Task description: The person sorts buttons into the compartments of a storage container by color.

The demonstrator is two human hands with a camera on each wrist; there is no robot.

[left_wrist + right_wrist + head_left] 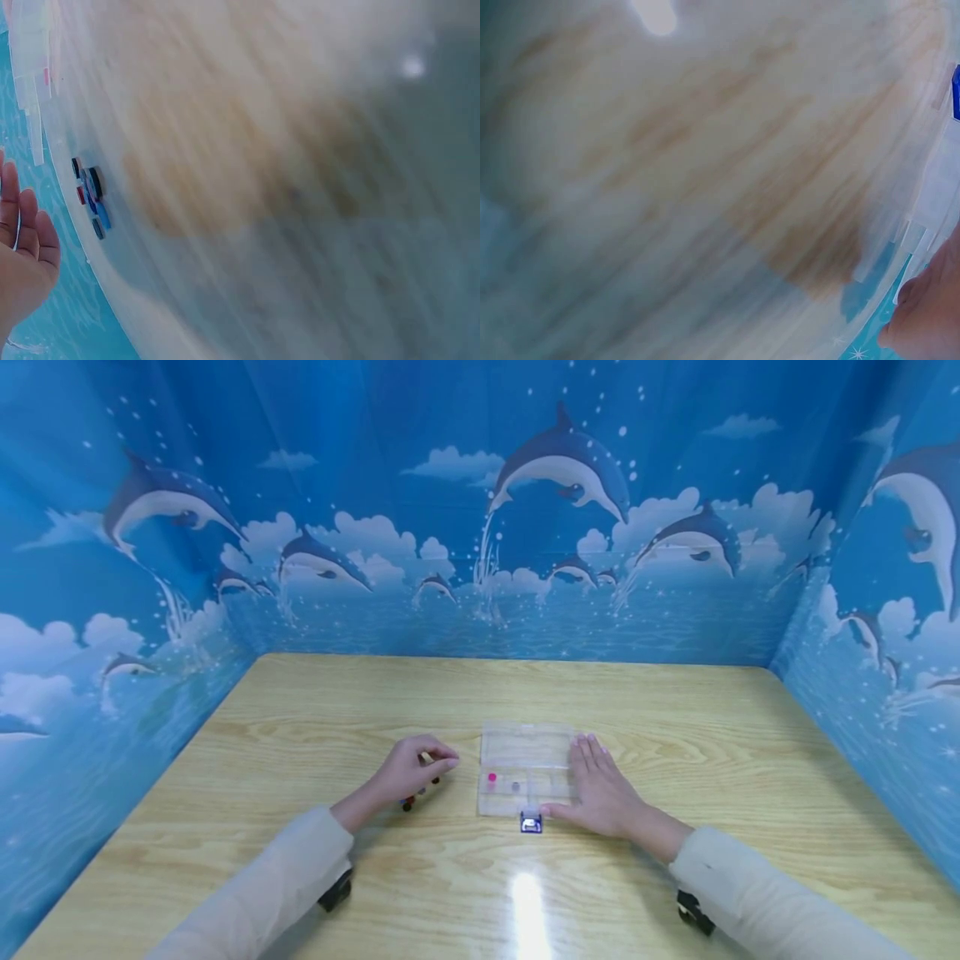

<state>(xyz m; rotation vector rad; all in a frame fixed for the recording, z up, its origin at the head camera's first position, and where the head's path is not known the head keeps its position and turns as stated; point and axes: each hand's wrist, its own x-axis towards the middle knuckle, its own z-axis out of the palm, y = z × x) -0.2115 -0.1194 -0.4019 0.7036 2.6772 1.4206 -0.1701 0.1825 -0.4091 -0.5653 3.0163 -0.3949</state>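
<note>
A clear plastic compartment box (527, 746) lies with its lid folded back on the table. Inside its left compartments sit a small pinkish-red piece (492, 777) and a small grey one (516, 787). My right hand (607, 797) rests along the box's right side, fingers straight and thumb stretched toward the front edge. Left of the box, my left hand (408, 770) brings thumb and index fingertip together; I cannot tell whether a piece is between them. Below that hand lie several small disc-like pieces (93, 184) in black, red and blue, partly hidden in the head view.
A blue-and-white label or clasp (531, 822) is at the box's front edge. The wood-grain table (360, 693) meets a blue dolphin-print curtain (375, 610) at the back and sides. Light glares on the tabletop near the front.
</note>
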